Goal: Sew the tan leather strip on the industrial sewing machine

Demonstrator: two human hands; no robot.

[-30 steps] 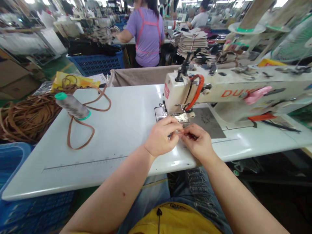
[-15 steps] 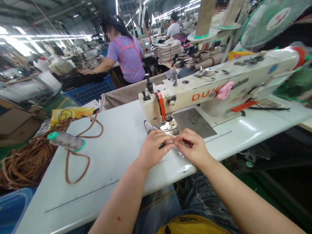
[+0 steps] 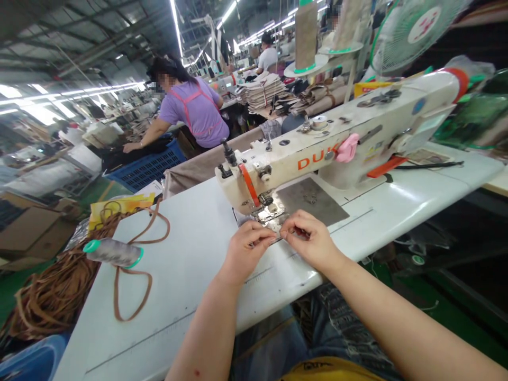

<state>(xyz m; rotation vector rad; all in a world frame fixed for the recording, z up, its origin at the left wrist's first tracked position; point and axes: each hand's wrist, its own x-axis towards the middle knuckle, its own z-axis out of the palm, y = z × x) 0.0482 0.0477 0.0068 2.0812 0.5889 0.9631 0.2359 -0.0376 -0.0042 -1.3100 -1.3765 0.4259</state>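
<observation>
Right by the shiny metal part (image 3: pixel 271 213) under the front end of the sewing machine (image 3: pixel 337 148), two hands are busy with something tiny. That metal part sits low on the machine, at the top of the desk (image 3: pixel 190 238). The left hand (image 3: pixel 244 251) has its thumb pressed up to its fingers, and the right hand (image 3: pixel 307 238) does the same, so both are pinching. Their tips point at each other and almost meet, but what is between them is too small for me to tell. To me it looks like a fiddly finger job, done close to where the machine sews. The next move, I think, calls for slow, steady fingertips and good eyes, with the fingers kept out from under the needle end. Just past the right hand, a flat grey sheet (image 3: pixel 313 203) lies by the machine. A pink thing (image 3: pixel 348 148) hangs on the machine's side. Over on the left, a cone of grey thread (image 3: pixel 115 252) lies on its side, with loops of brown strap (image 3: pixel 116 296) poking out around it. More straps (image 3: pixel 51 301) are heaped beside the desk. Farther back, a person in a purple shirt (image 3: pixel 198 114) reaches over a blue basket (image 3: pixel 148 169).
</observation>
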